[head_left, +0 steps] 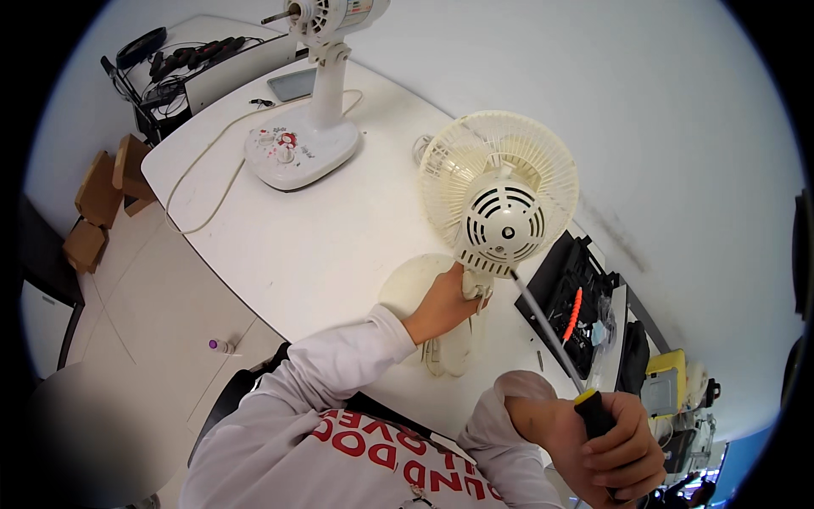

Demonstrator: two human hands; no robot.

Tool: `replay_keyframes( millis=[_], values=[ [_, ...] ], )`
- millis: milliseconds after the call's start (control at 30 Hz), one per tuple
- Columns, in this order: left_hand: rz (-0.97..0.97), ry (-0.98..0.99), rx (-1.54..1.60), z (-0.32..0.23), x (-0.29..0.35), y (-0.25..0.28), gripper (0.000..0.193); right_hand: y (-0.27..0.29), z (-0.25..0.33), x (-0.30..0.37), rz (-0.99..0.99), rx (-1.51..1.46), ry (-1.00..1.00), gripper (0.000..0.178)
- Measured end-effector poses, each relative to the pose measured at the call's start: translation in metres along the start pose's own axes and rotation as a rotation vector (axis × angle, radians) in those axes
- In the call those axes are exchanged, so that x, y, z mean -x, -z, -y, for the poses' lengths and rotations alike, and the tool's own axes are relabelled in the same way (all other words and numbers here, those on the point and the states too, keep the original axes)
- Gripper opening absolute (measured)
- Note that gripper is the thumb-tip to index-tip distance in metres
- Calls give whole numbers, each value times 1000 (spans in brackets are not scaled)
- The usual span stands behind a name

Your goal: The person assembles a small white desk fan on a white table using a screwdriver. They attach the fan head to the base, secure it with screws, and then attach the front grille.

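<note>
A cream desk fan (506,222) stands on the white table (314,263), the slotted back of its motor housing facing me and its round grille behind. My left hand (441,304) is closed round the fan's neck, just under the housing; some fingers are hidden behind it. The fan's round base (403,284) lies below, partly covered by my hand. In my right hand (623,454), a long screwdriver (549,329) with a black and yellow handle is gripped. Its shaft slants up and left, the tip at the lower right edge of the housing; whether it touches cannot be told.
At the far left of the table stands a second fan body (292,153) without grille, its cord (203,222) looping over the edge. A black tool case (564,293) sits at the right by the wall. Cardboard boxes (97,191) lie on the floor.
</note>
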State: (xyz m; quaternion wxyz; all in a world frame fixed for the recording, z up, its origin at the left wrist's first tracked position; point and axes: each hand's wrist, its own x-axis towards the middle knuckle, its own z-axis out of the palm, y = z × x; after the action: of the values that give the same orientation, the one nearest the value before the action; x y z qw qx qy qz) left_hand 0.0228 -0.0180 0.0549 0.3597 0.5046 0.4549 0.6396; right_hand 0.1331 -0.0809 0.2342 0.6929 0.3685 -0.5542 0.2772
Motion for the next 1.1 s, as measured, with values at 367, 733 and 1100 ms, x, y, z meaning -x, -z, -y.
replay_keyframes(
  millis=[367,733,1100],
  values=[
    [38,123,22,3,-1,1,59,-25,-23,9,-14,80,50,36],
    [49,104,54,6,0,2,66,-27,-26,17,87,202,64,39],
    [55,119,62,5,0,2,67,-38,-12,23,291,449,-122,37]
  ],
)
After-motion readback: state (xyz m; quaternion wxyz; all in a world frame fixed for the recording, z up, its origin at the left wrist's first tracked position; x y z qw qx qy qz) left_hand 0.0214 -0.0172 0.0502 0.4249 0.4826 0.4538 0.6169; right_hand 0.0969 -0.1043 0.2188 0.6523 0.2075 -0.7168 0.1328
